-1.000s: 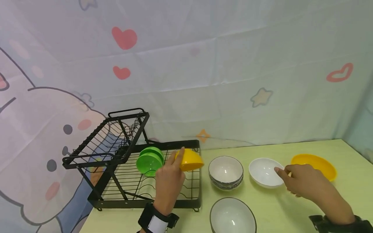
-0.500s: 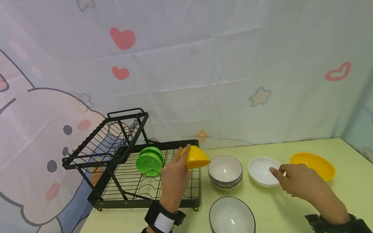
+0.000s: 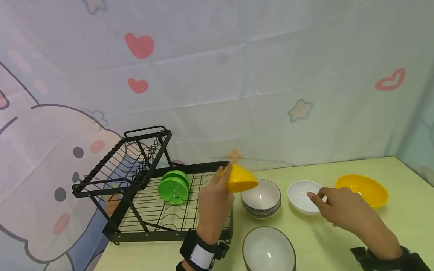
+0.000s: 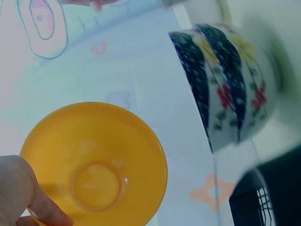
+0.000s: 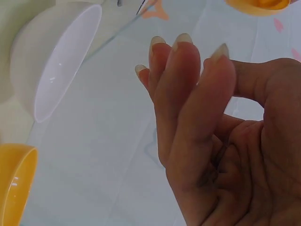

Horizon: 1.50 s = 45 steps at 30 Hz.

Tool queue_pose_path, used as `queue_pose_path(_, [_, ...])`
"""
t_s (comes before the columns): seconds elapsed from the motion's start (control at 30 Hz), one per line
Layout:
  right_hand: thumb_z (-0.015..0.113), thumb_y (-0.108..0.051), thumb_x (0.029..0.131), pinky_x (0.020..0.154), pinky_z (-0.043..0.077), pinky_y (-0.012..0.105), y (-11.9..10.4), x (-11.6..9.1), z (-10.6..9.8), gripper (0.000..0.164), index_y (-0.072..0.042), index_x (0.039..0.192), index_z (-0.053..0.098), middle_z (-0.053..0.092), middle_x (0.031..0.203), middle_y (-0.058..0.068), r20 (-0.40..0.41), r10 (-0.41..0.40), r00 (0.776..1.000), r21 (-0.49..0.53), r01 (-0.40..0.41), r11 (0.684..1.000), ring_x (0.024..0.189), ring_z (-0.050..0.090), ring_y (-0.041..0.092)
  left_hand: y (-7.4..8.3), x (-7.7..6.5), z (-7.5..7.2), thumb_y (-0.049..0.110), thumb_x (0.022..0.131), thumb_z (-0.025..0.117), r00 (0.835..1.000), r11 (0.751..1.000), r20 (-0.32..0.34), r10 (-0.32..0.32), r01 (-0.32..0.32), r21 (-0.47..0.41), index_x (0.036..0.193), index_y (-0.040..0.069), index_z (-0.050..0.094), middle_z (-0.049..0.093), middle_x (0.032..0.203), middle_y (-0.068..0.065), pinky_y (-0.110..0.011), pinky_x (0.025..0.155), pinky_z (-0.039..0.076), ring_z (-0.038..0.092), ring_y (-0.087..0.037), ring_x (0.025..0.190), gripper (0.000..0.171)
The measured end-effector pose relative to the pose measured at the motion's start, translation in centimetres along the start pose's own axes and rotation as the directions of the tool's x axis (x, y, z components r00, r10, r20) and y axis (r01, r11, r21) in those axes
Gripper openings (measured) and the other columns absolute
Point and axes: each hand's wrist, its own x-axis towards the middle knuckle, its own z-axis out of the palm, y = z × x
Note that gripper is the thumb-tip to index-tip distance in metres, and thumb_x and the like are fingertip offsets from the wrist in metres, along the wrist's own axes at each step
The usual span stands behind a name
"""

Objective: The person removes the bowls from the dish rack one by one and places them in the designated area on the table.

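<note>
One small yellow bowl (image 3: 241,178), tilted and gripped by the left hand (image 3: 215,203), has been carried rightward from over the black rack (image 3: 144,236) until the rim of the stacked patterned bowls (image 3: 260,195) is partly covered in the head view; the carry is judged unfinished. Against the earlier frame, the green bowls (image 3: 173,190) are left unmoved, while the right hand (image 3: 342,205), fingers loosely bent around nothing, is kept near the white bowl (image 3: 300,195)

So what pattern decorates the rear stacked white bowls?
The bowls show blue bands and red flowers, clearest in the left wrist view.
</note>
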Motion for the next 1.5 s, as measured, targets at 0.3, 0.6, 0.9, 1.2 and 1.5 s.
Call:
queue_pose_path(0.3, [0.046, -0.043, 0.103, 0.054, 0.041, 0.031, -0.6, -0.1, 0.1, 0.043, -0.006, 0.102, 0.066, 0.058, 0.057, -0.004, -0.017, -0.021, 1.0, 0.011, 0.022, 1.0, 0.051, 0.054, 0.011, 1.5, 0.8, 0.3, -0.002, 0.069, 0.079, 0.997, 0.999, -0.064, 0.033, -0.035, -0.019, 0.128, 0.018, 0.066, 0.075, 0.115, -0.007, -0.013, 0.04, 0.019, 0.029, -0.007, 0.035, 0.064])
queue_pose_path(0.6, [0.053, -0.04, 0.1, 0.056, 0.047, 0.033, -0.7, 0.1, 0.3, 0.04, -0.004, 0.111, 0.065, 0.071, 0.076, 0.0, -0.04, -0.038, 0.998, -0.008, 0.038, 0.999, 0.061, 0.06, 0.013, 2.9, 1.0, 0.1, -0.009, 0.062, 0.077, 0.999, 0.995, -0.037, 0.027, -0.03, -0.09, 0.129, 0.017, 0.066, 0.074, 0.117, -0.011, -0.012, 0.041, 0.016, 0.02, -0.004, 0.04, 0.073])
queue_pose_path(0.9, [0.059, -0.042, 0.097, 0.061, 0.048, 0.035, -1.7, 0.0, 1.1, 0.05, 0.0, 0.124, 0.058, 0.073, 0.086, -0.003, -0.092, -0.066, 0.994, -0.011, 0.065, 0.998, 0.069, 0.062, 0.013, 3.4, 0.9, 0.0, -0.006, 0.064, 0.081, 0.998, 0.995, -0.039, 0.05, -0.053, -0.084, 0.129, 0.017, 0.066, 0.075, 0.112, -0.01, -0.01, 0.041, 0.022, 0.021, -0.003, 0.041, 0.07])
queue_pose_path(1.2, [0.061, -0.053, 0.093, 0.063, 0.049, 0.035, -3.3, -0.3, 2.1, 0.062, -0.004, 0.13, 0.055, 0.07, 0.092, -0.001, -0.139, -0.093, 0.986, -0.008, 0.093, 0.996, 0.074, 0.061, 0.012, 3.6, 0.7, -0.2, -0.006, 0.064, 0.079, 0.997, 0.993, -0.029, 0.066, -0.069, -0.093, 0.129, 0.017, 0.066, 0.076, 0.111, -0.01, -0.01, 0.042, 0.019, 0.036, -0.006, 0.035, 0.07])
queue_pose_path(1.5, [0.06, -0.053, 0.094, 0.062, 0.049, 0.031, -4.6, -0.1, 2.9, 0.064, -0.003, 0.133, 0.052, 0.072, 0.097, 0.001, -0.133, -0.11, 0.985, 0.08, 0.121, 0.989, 0.07, 0.06, 0.007, 4.0, 0.7, -0.7, -0.007, 0.063, 0.079, 0.996, 0.992, -0.04, 0.083, -0.086, -0.089, 0.13, 0.018, 0.066, 0.075, 0.112, -0.008, -0.01, 0.04, 0.03, 0.044, -0.007, 0.038, 0.072])
